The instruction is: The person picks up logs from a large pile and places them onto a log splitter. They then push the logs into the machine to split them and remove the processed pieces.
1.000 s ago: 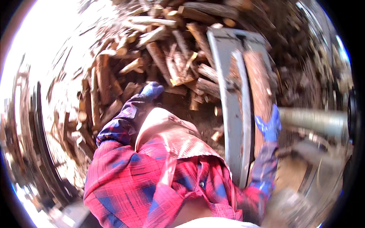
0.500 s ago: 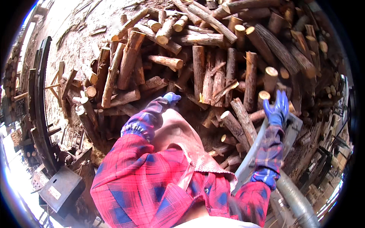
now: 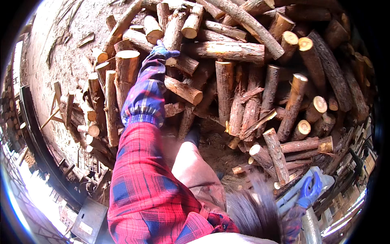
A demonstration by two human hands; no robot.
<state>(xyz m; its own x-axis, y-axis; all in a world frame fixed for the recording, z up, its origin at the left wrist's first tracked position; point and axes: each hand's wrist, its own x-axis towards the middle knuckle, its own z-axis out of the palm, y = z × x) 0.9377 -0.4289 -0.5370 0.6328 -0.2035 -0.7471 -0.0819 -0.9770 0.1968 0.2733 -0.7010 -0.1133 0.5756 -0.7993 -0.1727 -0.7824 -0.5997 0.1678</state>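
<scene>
Brown, bark-covered round logs (image 3: 227, 51) lie and stand in a loose heap in front of me, many showing pale sawn ends. I have my blue-gloved left hand (image 3: 165, 51) stretched out to the heap, just beside a short, thick, pale-ended log (image 3: 152, 30); its fingers are spread, and I cannot tell whether they touch wood. My blue-gloved right hand (image 3: 310, 192) is at the long grey metal beam (image 3: 288, 199), thumb and fingers apart with a gap between; contact there I cannot tell.
</scene>
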